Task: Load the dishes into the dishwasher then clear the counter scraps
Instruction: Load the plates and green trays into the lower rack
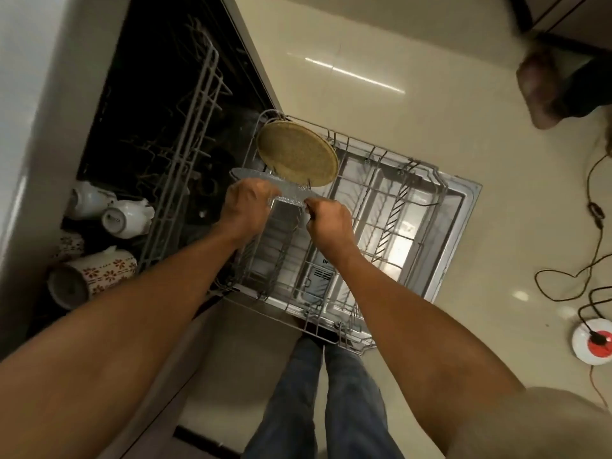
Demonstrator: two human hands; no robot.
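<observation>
I pinch the glass plate [265, 180] edge-up with left hand [246, 207] and right hand [326, 220], slotting it between lower rack [397, 200] tines at six o'clock of the yellow plate [296, 154].

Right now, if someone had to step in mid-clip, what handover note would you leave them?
Left hand: grip on the clear glass plate, near its middle.
Right hand: grip on the same plate at its right end.
The plate is held on edge over the pulled-out lower rack, not yet seated.
Done: tan round plate stands in the rack just behind; cups lie in the upper rack.
Left: seat the glass plate, load any remaining dishes, clear the counter scraps; the counter is out of view.
</observation>
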